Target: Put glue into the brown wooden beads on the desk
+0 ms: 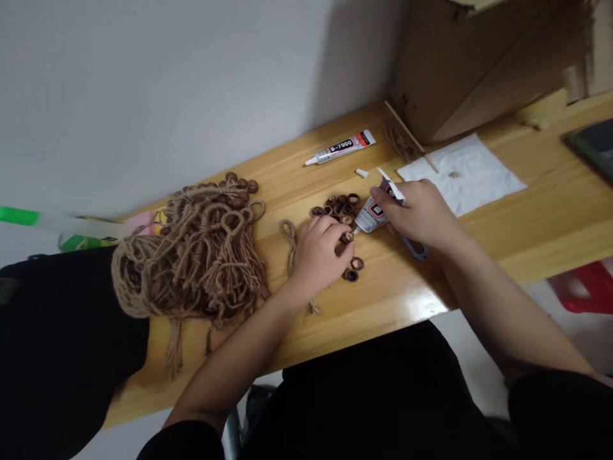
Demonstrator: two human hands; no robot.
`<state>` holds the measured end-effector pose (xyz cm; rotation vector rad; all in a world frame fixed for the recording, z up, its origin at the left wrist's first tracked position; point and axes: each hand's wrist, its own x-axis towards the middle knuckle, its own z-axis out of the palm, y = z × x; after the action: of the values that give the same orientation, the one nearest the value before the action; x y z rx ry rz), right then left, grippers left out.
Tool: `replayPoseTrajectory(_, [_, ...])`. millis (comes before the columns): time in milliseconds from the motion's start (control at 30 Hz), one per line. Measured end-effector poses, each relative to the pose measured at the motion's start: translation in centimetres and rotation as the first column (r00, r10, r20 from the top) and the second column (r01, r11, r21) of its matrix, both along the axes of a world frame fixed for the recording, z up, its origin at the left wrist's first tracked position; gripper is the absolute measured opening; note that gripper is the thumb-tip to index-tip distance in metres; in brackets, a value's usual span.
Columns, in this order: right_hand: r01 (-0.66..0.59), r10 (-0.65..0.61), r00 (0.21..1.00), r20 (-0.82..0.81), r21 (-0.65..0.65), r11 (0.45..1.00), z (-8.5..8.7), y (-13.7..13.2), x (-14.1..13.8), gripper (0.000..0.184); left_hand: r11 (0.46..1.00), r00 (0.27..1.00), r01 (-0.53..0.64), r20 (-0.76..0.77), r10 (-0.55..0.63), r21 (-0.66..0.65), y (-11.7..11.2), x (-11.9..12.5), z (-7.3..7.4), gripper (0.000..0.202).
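Brown hollow piece (347, 237) pinched in left fingers (335, 233), white tube (372, 215) gripped by right fingers (390, 203), nozzle (356, 230) just beside the piece

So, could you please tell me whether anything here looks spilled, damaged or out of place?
The white sheet beyond the right hand bears a small brownish mark, perhaps a stain, which breaks its plain surface. A small white piece, apparently a cap, also lies loose near the B-7000 tube.
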<state>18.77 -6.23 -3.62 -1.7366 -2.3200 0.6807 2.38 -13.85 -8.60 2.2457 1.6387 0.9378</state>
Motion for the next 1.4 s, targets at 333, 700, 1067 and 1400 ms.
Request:
replayPoseTrajectory(333, [-0.029, 0.032, 0.998, -0.054, 0.064, 0.998, -0.3, 0.07, 0.26, 0.043, 1.0, 1.0, -0.002, 0.009, 0.002, -0.023, 0.0, 0.0, 0.02, 0.009])
replayPoseTrajectory(700, [-0.015, 0.016, 0.999, -0.036, 0.032, 0.999, 0.08, -0.09, -0.04, 0.043, 1.0, 1.0, 0.003, 0.008, -0.003, -0.008, 0.06, 0.02, 0.06, 0.01])
replayPoseTrajectory(1067, [-0.033, 0.034, 0.999, -0.029, 0.036, 0.999, -0.09, -0.18, -0.08, 0.042, 1.0, 1.0, 0.008, 0.002, -0.008, 0.001, 0.05, -0.03, -0.02, 0.01])
replayPoseTrajectory(1400, [-0.054, 0.054, 0.998, 0.017, 0.051, 0.997, -0.25, -0.25, -0.07, 0.04, 1.0, 1.0, 0.015, 0.015, -0.015, 0.009, 0.1, 0.03, -0.15, 0.011])
